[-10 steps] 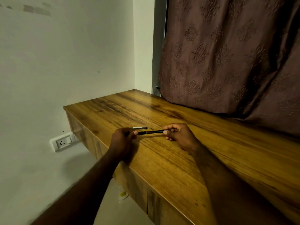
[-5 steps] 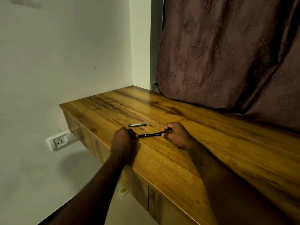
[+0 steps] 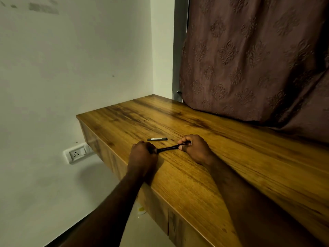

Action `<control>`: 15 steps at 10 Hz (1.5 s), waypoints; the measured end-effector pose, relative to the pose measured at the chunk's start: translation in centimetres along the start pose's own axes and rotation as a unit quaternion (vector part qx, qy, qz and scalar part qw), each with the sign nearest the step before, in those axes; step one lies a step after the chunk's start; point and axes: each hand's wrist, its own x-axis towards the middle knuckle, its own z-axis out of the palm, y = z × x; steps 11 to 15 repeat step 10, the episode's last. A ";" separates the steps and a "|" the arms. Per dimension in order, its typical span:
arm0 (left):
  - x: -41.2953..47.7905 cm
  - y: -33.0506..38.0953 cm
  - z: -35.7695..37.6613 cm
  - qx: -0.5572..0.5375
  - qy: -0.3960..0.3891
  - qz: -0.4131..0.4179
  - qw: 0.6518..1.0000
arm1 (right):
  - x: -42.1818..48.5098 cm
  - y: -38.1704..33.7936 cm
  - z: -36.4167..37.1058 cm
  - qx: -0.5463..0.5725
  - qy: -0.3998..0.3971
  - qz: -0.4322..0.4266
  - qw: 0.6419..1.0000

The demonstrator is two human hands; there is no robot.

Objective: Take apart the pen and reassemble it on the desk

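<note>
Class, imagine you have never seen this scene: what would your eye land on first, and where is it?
First, the two hands at the desk's near edge: the left hand and right hand grip opposite ends of a dark pen. Just beyond it a separate pen cap lies flat on the wood. Behind, a patterned curtain fills the upper right.

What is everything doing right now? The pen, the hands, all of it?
pen body: held at both ends, just above the desk
pen cap: off, lying flat on the desk
left hand: closed on the pen's tip end
right hand: pinching the other end
curtain: drawn, resting on the desk
</note>
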 end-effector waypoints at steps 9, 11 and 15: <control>1.6 0.4 -0.3 -0.052 -0.033 -0.097 0.993 | -0.5 -1.1 -0.3 0.059 0.044 -0.018 0.997; 4.9 1.9 -0.9 -0.067 0.011 -0.031 0.997 | 1.8 -1.9 -0.4 0.045 0.090 -0.041 0.994; 4.9 1.9 -0.9 -0.067 0.011 -0.031 0.997 | 1.8 -1.9 -0.4 0.045 0.090 -0.041 0.994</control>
